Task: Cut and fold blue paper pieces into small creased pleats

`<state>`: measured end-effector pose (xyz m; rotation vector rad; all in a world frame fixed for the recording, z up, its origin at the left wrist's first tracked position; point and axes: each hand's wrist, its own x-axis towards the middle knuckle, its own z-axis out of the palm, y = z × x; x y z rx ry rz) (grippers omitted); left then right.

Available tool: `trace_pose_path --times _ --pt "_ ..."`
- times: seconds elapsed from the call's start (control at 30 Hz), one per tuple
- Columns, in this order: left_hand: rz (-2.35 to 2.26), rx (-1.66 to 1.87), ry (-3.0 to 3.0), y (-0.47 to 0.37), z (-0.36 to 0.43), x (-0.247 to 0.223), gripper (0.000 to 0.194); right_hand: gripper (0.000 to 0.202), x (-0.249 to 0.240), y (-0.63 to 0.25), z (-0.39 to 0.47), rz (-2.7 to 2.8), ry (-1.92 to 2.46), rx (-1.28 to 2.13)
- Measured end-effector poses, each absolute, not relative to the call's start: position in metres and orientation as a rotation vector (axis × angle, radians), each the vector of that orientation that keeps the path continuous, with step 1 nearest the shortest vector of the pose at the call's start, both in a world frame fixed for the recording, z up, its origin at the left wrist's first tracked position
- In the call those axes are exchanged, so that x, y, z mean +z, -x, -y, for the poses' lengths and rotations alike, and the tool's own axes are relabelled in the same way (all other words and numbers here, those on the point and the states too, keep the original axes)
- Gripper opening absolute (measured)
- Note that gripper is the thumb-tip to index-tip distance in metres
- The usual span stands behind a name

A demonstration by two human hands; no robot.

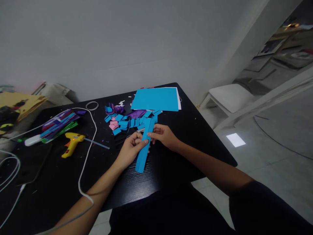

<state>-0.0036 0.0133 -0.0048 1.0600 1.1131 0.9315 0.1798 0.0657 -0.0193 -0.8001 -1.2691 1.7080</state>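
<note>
A long folded strip of blue paper (142,160) is held above the black table, its near end pointing toward me. My left hand (132,148) grips its left edge near the middle, thumb on top. My right hand (165,135) pinches the right edge a little farther up, with the thumb on the paper. Just beyond the strip lies a pile of small folded blue pieces (124,124), with some pink pieces (113,124) and purple pieces (117,108) among them. Dark-handled scissors lie partly hidden beside my left hand.
Blue sheets (156,99) lie at the table's back edge. On the left are a yellow glue gun (72,143) with a clear stick, a bundle of coloured strips (60,124), a phone (33,164) and a white cable (85,160). A white chair (231,94) stands right of the table (195,147).
</note>
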Motion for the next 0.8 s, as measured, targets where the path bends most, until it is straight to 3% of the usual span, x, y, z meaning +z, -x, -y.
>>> trace_pose_path --times 0.23,0.8 --pt "-1.135 0.912 -1.102 0.001 -0.013 -0.002 0.039 0.033 -0.027 -0.176 -0.064 1.344 0.766 1.729" --pt "-1.109 0.68 -1.122 -0.001 -0.009 -0.007 0.032 0.028 -0.021 -0.189 -0.074 1.307 0.917 1.406"
